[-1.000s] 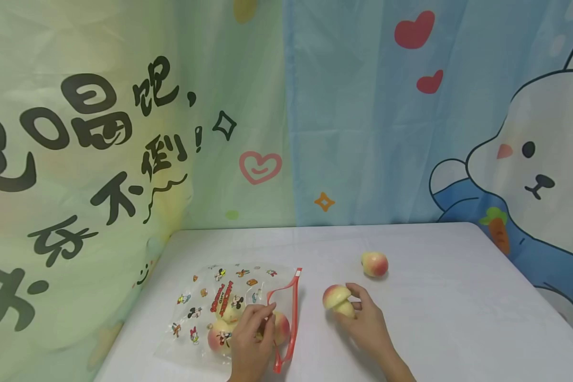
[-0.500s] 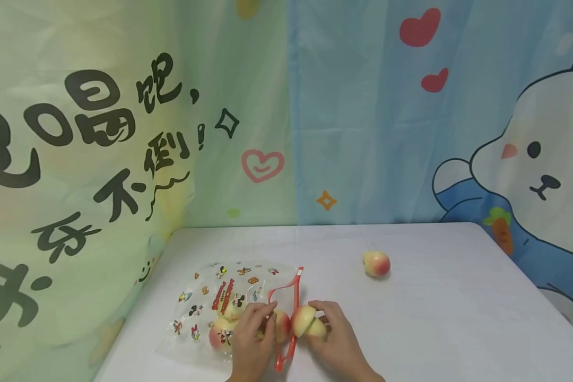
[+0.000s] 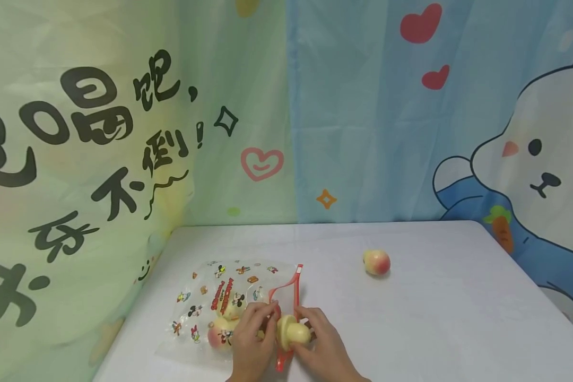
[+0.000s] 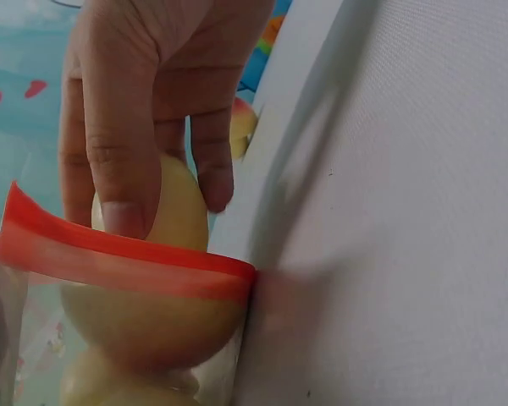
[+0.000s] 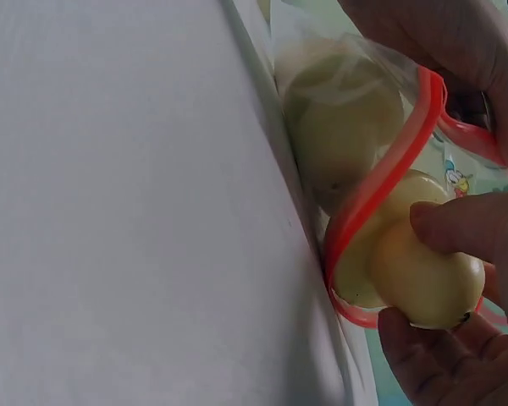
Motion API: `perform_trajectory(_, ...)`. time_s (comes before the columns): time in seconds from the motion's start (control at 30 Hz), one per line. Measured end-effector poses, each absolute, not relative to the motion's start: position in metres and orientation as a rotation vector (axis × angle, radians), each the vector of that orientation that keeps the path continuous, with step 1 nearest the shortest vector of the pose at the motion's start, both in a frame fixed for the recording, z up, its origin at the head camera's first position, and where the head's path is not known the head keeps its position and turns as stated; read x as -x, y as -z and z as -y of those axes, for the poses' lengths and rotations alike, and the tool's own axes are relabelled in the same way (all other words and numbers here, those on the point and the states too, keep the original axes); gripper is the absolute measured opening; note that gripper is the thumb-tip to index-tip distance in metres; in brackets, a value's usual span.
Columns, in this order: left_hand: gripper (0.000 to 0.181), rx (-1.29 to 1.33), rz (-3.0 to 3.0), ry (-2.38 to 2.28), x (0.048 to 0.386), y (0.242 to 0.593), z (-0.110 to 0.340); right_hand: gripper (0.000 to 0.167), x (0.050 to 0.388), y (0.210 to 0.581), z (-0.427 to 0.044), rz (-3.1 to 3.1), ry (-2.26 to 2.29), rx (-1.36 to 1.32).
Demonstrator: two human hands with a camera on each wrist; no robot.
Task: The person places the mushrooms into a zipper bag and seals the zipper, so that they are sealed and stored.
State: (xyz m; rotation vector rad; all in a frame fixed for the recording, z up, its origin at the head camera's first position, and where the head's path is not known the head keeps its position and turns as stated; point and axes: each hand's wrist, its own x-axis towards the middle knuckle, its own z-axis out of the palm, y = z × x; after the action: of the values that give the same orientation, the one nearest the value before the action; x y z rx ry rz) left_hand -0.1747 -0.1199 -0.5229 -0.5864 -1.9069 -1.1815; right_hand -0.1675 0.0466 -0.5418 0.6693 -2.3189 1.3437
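While the left hand (image 3: 253, 331) apparently pinches the red bag rim (image 3: 296, 292), the curled right hand (image 3: 326, 342) grips a mushroom-shaped piece (image 3: 295, 333).

Head view looks down; closer wrist views share the bag (image 3: 204, 292).

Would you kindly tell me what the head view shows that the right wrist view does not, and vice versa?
Only the head view shows the loose red-and-yellow piece on the table and the rabbit print on the backdrop.
Only the right wrist view shows a small dark mark on the held mushroom-shaped piece.
Both show the right hand holding that piece at the red-edged mouth of the clear bag, and the left hand at that mouth.
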Motion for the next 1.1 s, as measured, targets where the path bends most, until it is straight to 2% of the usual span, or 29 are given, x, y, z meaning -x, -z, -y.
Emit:
perform_trajectory(0.37,0.032,0.608,1.883,1.189,0.175,0.522,0.118,0.046,0.168,0.547,-0.043,2.311,-1.541,-0.643)
perform_trajectory(0.73,0.032,0.613,1.887,1.148,0.175,0.523,0.119,0.041,0.172,0.55,-0.039,2.401,-1.628,-0.529)
perform_trajectory(1.1,0.03,0.625,1.842,1.12,0.177,0.521,0.119,0.034,0.172,0.551,-0.035,2.471,-1.598,-0.536)
